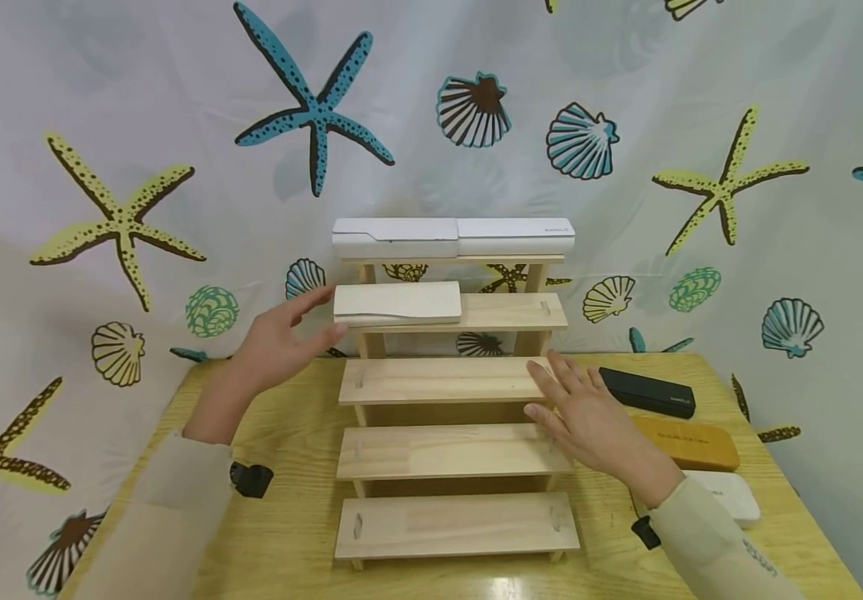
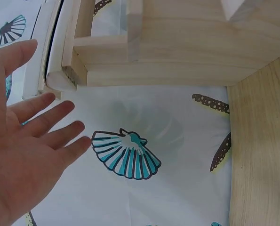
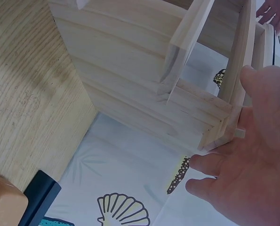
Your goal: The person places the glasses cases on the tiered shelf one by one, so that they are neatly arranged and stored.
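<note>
Spread-fingered, the right hand (image 1: pixel 589 417) is by the right side of the stepped wooden rack (image 1: pixel 449 525), contact unclear. Beside it on the table (image 1: pixel 273 542) lie a rounded white case (image 1: pixel 727 497), an orange case (image 1: pixel 689 443) and a black case (image 1: pixel 649 393). The left hand (image 1: pixel 273 346), fingers apart, is at the left end of the cream box (image 1: pixel 397 302) on the second-highest step (image 1: pixel 514 311). Behind, two white cases (image 1: pixel 393 239) top the rack.

The right hand (image 1: pixel 589 417) hides most of the middle shelf's (image 1: pixel 439 380) right end. Near the tabletop's (image 1: pixel 273 546) right edge, a sleeve (image 1: pixel 712 542) partly covers a white case (image 1: pixel 735 500); a black case's (image 1: pixel 644 392) lettering is illegibly small.
</note>
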A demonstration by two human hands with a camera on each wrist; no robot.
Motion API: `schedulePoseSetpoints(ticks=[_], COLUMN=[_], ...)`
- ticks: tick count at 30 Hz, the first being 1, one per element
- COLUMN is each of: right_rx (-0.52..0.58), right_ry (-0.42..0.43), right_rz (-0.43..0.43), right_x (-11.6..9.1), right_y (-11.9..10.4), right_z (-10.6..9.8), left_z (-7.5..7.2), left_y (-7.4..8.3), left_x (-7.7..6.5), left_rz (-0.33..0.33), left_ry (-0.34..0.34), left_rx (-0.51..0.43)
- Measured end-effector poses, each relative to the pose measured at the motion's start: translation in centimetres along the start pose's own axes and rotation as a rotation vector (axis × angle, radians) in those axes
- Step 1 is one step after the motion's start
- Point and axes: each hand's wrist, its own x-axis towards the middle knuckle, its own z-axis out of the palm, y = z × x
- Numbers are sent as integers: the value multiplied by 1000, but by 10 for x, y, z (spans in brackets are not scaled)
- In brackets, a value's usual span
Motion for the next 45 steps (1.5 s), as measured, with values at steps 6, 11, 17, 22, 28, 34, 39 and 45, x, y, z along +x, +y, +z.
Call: schedulePoseSetpoints(ticks=[6, 11, 17, 22, 28, 34, 39, 45], right_rx=[3, 3, 2, 7, 11, 13, 15, 84], right_ry=[-2, -5, 0, 2, 4, 4, 9, -3], right_rz=[-1, -2, -6, -4, -1, -2, -2, 12], right_x=[0, 0, 0, 0, 0, 0, 0, -1], right_y=[1, 1, 1, 0, 0, 1, 1, 6], right_z=[0, -1, -1, -1, 0, 1, 2, 4], left_z=[14, 32, 57, 75, 91, 101, 107, 112], left_y=[-5, -9, -2, 8, 20, 25, 27, 28], left_x=[-25, -42, -58, -63, -63, -60, -57, -58], left_rz=[17, 70, 136, 153, 170, 208, 218, 225], left_ry=[46, 72, 83, 57, 56, 54, 49, 38], left_rx=[96, 146, 303, 398, 479, 481, 475, 485])
